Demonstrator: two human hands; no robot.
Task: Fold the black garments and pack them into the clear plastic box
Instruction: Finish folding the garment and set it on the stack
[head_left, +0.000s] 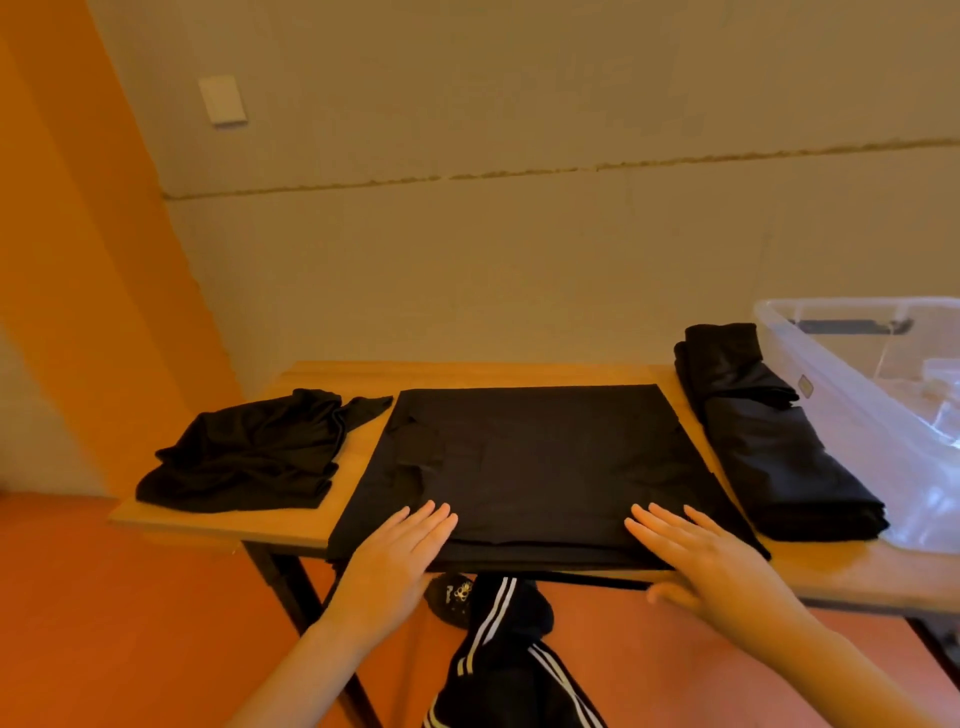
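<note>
A black garment (540, 467) lies flat on the wooden table (228, 519), folded into a wide rectangle. My left hand (400, 556) rests flat on its near left edge with straight fingers. My right hand (696, 556) lies flat on its near right edge, thumb under the table's front edge. A loosely crumpled black garment (249, 457) sits at the table's left end. A folded black garment (774, 426) lies to the right, beside the clear plastic box (831, 364).
The table's front edge is right under my hands. Below it show black trousers with white stripes (498, 665) and a dark shoe (452, 597) on the orange floor. A beige wall stands behind the table.
</note>
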